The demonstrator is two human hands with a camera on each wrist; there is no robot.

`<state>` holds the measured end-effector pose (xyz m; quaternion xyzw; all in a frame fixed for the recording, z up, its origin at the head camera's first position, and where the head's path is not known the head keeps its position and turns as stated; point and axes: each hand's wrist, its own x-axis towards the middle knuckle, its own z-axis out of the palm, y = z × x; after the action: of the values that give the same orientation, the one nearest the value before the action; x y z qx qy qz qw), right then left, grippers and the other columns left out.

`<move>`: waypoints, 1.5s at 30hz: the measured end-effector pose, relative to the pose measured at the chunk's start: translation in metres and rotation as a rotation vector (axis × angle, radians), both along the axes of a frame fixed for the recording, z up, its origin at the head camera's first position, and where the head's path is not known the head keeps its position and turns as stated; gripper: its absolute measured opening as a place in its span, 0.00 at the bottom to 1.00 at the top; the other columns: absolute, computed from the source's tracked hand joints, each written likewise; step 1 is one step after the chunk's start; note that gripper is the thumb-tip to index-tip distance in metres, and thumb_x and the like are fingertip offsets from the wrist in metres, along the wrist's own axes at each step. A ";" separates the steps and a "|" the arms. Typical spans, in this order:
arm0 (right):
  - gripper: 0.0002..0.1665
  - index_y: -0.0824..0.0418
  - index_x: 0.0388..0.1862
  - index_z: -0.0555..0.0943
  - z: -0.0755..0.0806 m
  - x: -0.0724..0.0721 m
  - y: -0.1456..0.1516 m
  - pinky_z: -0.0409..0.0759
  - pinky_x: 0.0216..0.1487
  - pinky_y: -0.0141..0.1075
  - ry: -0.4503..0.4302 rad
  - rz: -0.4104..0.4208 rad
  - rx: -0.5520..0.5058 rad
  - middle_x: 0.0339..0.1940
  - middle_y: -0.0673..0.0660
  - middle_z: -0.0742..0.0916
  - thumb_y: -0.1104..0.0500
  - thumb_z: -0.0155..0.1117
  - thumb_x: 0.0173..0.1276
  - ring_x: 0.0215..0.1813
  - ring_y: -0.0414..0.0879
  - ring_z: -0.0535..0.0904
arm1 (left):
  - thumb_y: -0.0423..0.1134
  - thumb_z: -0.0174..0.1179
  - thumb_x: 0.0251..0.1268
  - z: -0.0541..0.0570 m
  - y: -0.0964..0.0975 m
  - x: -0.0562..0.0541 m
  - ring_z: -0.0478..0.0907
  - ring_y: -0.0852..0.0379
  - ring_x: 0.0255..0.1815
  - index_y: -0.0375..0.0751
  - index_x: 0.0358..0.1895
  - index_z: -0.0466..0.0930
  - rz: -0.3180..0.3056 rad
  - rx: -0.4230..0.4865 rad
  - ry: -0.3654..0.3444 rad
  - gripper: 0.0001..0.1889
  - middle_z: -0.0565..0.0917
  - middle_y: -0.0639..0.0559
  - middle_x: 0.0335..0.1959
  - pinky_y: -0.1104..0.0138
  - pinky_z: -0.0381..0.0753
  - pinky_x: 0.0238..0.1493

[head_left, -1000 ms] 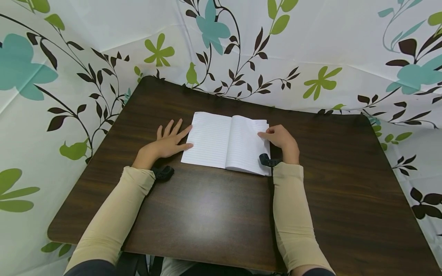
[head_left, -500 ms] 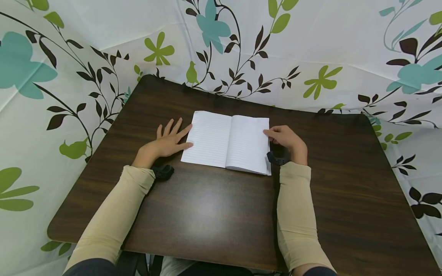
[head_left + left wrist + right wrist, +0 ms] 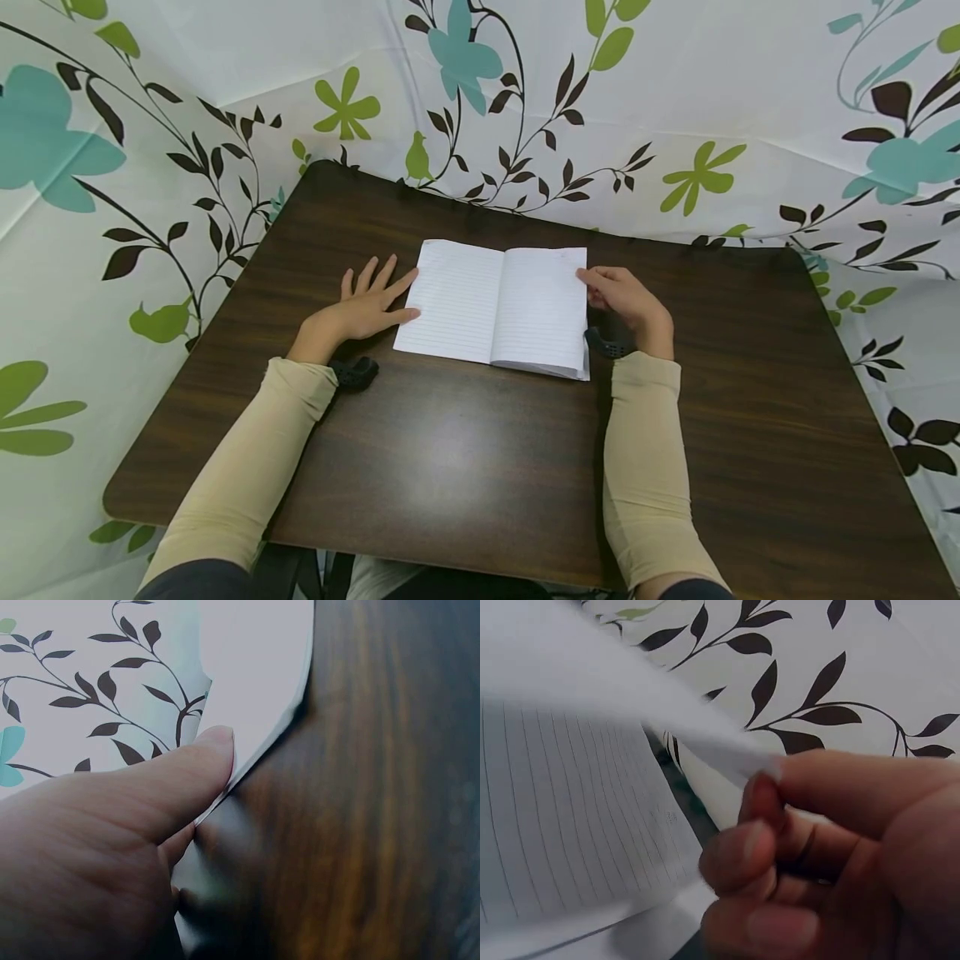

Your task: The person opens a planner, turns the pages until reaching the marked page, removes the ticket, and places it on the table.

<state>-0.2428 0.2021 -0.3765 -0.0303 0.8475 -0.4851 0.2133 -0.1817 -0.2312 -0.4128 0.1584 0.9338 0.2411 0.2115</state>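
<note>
An open lined notebook (image 3: 453, 308) lies mid-table in the head view. My left hand (image 3: 347, 318) is spread flat beside it, thumb and index fingertip on its left edge. Seen from the left wrist, the thumb (image 3: 195, 765) rests straight along the notebook's edge (image 3: 259, 675). At the notebook's right edge, my right hand (image 3: 628, 302) pinches a page (image 3: 652, 697) between thumb and index finger, the other fingers curled beneath. In the right wrist view that page is raised, and another lined page (image 3: 562, 817) shows below it.
The dark wooden table (image 3: 442, 467) extends around the notebook on all sides. A white curtain (image 3: 262, 58) with leaf and flower prints hangs behind and beside the table. Each wrist carries a black device, such as the left wrist camera (image 3: 356, 375).
My right hand has shifted right from over the right-hand page to its outer edge, and that page now looks flatter. My left hand has stayed in place.
</note>
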 end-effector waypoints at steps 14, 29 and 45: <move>0.17 0.57 0.35 0.77 0.001 0.000 -0.022 0.72 0.40 0.34 0.060 -0.021 -0.357 0.27 0.47 0.74 0.49 0.54 0.84 0.33 0.41 0.70 | 0.69 0.44 0.78 -0.001 0.000 0.000 0.15 0.35 0.85 0.57 0.87 0.34 -0.001 0.013 0.011 0.45 0.24 0.42 0.87 0.33 0.13 0.77; 0.17 0.57 0.39 0.80 0.001 0.000 -0.054 0.78 0.46 0.33 0.112 -0.039 -0.505 0.34 0.47 0.84 0.48 0.53 0.84 0.37 0.41 0.77 | 0.62 0.43 0.83 0.000 0.003 -0.001 0.15 0.35 0.85 0.57 0.87 0.34 -0.005 -0.035 0.013 0.41 0.24 0.42 0.87 0.33 0.14 0.77; 0.18 0.58 0.41 0.77 -0.004 0.001 -0.086 0.79 0.53 0.35 0.137 -0.011 -0.486 0.36 0.49 0.82 0.48 0.48 0.86 0.41 0.43 0.79 | 0.69 0.43 0.78 -0.002 0.000 -0.001 0.13 0.38 0.85 0.59 0.87 0.34 0.003 -0.003 0.011 0.45 0.23 0.45 0.87 0.35 0.13 0.78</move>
<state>-0.2418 0.1157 -0.3805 -0.1089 0.7188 -0.6725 0.1390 -0.1832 -0.2317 -0.4149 0.1583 0.9356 0.2392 0.2061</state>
